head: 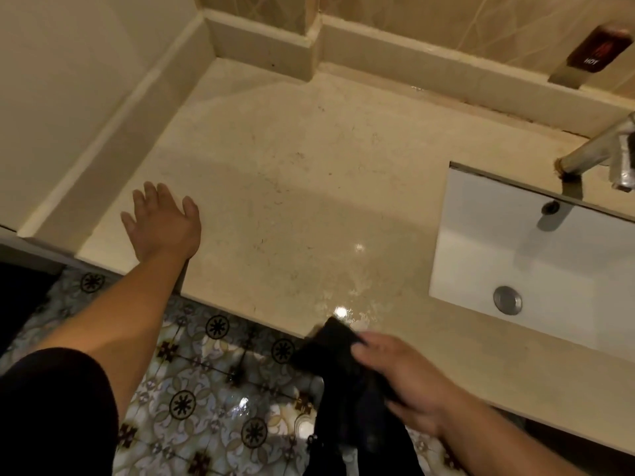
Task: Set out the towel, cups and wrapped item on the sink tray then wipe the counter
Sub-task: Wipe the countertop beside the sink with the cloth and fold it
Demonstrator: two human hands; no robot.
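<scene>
The beige stone counter [295,187] fills the middle of the head view, with a wet shiny patch near its front edge. My left hand [163,223] lies flat on the counter's left end, fingers spread, holding nothing. My right hand [409,379] is at the front edge, closed on a dark cloth [347,383] that hangs down past the edge toward the floor. No tray, cups, towel or wrapped item are in view.
A white rectangular sink [536,266] with a metal drain is set into the counter on the right, under a chrome faucet [598,149]. A raised backsplash ledge [412,67] runs along the wall. Patterned floor tiles [213,389] lie below.
</scene>
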